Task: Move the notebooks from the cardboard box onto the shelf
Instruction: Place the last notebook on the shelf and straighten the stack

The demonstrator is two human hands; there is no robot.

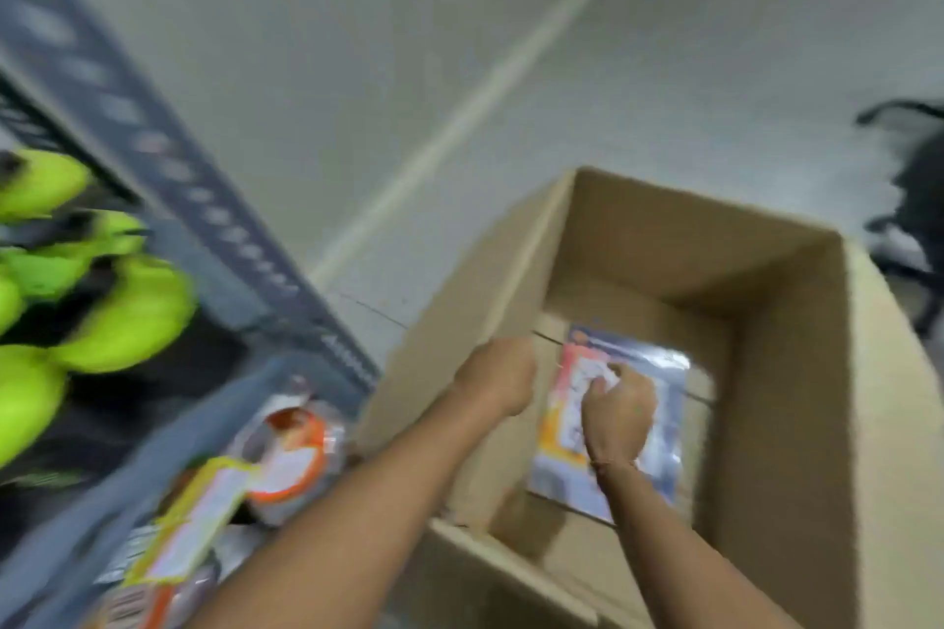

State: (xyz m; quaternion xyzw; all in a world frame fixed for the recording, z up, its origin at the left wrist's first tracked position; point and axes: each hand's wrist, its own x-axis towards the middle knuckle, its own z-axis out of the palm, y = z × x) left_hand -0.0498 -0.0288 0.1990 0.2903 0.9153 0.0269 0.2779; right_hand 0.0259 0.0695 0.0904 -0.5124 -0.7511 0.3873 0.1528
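An open cardboard box (797,373) stands on the floor at the lower right. A plastic-wrapped notebook (659,404) with a blue, white and orange cover lies on its bottom. My right hand (618,414) is down inside the box, fingers curled on the notebook's upper face. My left hand (498,383) is closed over the top edge of the box's left wall. The grey metal shelf (214,230) runs along the left. On its lower level lie wrapped items, one yellow-edged (194,521) and one orange and white (293,455). The picture is blurred.
Bright green objects (117,317) fill the upper shelf level at the far left. The grey floor (357,66) has a pale line (475,102) running diagonally across it. A black chair base (914,199) sits at the right edge, beyond the box.
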